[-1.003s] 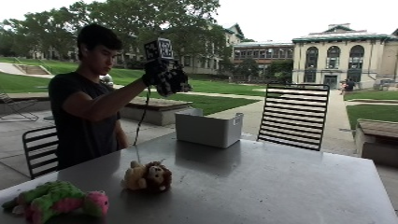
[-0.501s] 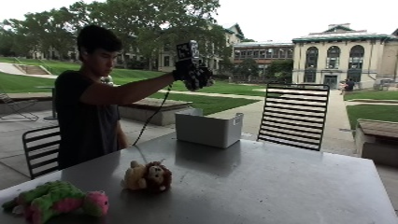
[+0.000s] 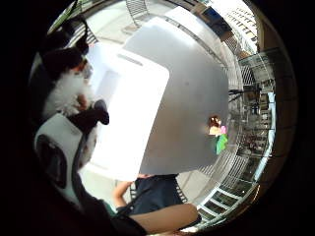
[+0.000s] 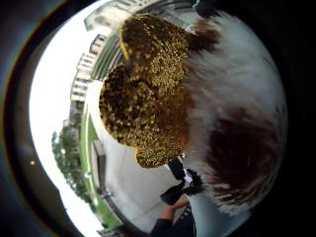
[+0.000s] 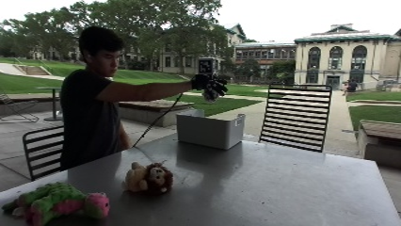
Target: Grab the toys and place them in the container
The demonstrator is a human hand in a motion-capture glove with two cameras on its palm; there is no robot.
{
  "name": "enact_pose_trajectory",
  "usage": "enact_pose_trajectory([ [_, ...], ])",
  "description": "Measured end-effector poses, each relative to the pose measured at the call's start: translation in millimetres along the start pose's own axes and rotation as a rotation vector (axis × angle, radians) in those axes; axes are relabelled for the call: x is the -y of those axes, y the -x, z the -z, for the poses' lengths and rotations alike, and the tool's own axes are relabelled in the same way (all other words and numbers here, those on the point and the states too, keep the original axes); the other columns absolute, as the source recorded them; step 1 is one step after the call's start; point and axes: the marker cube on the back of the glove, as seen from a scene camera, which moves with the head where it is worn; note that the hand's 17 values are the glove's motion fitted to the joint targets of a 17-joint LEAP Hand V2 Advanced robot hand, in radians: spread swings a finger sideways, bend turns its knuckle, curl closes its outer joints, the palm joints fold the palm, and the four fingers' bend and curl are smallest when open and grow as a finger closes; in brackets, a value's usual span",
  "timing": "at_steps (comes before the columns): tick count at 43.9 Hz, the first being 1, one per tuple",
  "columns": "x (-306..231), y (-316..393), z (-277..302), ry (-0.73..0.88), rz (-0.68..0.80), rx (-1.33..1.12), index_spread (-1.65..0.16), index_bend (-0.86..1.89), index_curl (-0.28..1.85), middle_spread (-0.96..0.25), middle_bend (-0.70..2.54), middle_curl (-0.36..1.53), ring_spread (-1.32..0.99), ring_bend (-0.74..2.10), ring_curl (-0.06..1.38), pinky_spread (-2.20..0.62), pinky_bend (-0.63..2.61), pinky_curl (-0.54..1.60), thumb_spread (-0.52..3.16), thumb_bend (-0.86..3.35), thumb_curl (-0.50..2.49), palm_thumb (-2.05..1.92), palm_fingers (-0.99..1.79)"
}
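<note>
Outdoors, on a grey table (image 5: pixel 282 188), we note a white container (image 5: pixel 210 129). Above it the gloved right hand (image 5: pixel 210 87) grips a white-and-brown plush toy (image 4: pixel 232 133). Lion toy (image 5: pixel 149 178) and green-pink toy (image 5: pixel 56 202) lie well short of the container.

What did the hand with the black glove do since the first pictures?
The gloved right hand swung from near the person's head out over the white container, carrying a furry brown-and-white toy. It has not let go. The lion toy and the green and pink toy stayed put on the table.
</note>
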Motion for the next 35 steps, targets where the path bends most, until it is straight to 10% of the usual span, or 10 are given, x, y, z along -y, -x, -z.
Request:
enact_pose_trajectory([
  [4,0.0,-0.4,-2.8,0.015,-0.014,0.023,-0.31,0.02,0.17,-0.29,0.48,0.61,-0.31,1.18,0.47,-0.26,1.46,0.49,1.13,-0.17,0.58,0.18,0.04],
  [9,-0.1,-0.8,-2.6,0.015,-0.013,0.023,-0.30,0.05,0.13,-0.18,0.38,0.55,-0.24,1.07,0.39,-0.18,1.59,0.47,1.09,-0.11,0.51,0.01,-0.10],
  [35,-52.7,-110.0,69.1,-0.135,-0.057,-0.036,-0.32,0.19,0.25,-0.05,0.30,0.48,-0.14,0.62,0.21,-0.03,1.15,0.31,1.07,-0.04,0.34,-0.04,-0.11],
])
